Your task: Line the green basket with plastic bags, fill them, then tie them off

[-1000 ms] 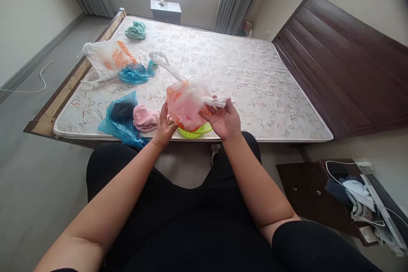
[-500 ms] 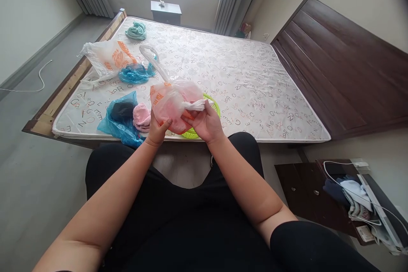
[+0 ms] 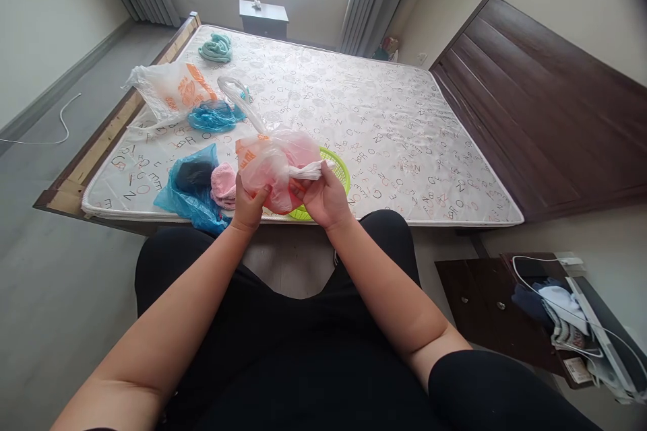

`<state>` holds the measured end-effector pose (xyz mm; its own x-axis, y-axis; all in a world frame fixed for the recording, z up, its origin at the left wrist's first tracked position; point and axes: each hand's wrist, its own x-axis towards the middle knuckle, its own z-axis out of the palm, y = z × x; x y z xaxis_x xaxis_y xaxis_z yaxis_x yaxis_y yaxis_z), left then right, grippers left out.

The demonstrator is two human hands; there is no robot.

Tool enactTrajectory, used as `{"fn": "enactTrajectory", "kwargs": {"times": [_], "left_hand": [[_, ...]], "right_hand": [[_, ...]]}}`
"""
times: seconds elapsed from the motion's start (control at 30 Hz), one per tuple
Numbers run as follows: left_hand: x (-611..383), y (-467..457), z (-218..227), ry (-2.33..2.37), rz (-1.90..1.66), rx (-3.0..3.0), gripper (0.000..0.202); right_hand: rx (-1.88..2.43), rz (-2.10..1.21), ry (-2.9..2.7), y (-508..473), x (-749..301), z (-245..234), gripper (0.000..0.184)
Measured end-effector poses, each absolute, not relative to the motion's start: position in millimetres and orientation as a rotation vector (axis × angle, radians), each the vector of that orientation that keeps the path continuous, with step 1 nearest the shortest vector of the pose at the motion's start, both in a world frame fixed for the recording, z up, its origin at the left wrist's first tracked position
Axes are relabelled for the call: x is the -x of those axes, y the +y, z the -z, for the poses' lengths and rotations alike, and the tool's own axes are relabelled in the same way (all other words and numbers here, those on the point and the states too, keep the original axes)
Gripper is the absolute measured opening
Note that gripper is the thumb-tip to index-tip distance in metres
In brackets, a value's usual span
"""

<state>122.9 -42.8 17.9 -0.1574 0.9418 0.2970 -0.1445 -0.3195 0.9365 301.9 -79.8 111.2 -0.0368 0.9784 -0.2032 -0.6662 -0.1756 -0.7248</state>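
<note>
Head view: left grip point(image 3: 247, 205) clenched under a translucent plastic bag point(image 3: 270, 168), right grip point(image 3: 323, 199) closed on the bag's twisted white neck point(image 3: 308, 172), all above the near edge of a letter-printed mattress point(image 3: 389, 128). Orange-red contents showing through the film between the two grips; long clear handle loop point(image 3: 235, 91) trailing ahead of the left grip. Green plastic basket point(image 3: 340, 172) just beyond the right grip, partly under the bag. Left of the left grip, pink towel point(image 3: 223, 187) and blue plastic bag point(image 3: 189, 205) around a dark bundle point(image 3: 195, 176). Farther ahead, white carrier bag point(image 3: 172, 91) with orange characters, too small to read. Scattered Latin letters on the mattress: N, E, O, R, G.
</note>
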Motion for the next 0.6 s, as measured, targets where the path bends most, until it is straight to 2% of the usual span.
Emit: {"fn": "enactTrajectory", "kwargs": {"times": [0.13, 0.3, 0.37, 0.6], "left_hand": [[-121.6, -43.2, -18.8, 1.052, -1.658, -1.251, 0.075], [-119.7, -42.4, -28.0, 1.143, -1.678, -1.098, 0.029], [-118.6, -40.8, -30.9, 1.108, -1.660, -1.079, 0.019], [-111.9, -35.8, -27.2, 1.128, -1.687, -1.042, 0.015]], "right_hand": [[0.794, -1.602, -0.518, -80.0, -297.4, -112.8, 0.032], [0.776, -1.653, -0.473, -82.1, -296.1, -114.3, 0.028], [0.772, -1.665, -0.482, -83.4, -295.7, -114.1, 0.026], [0.852, -1.550, -0.615, -84.6, -299.8, -107.4, 0.026]]}}
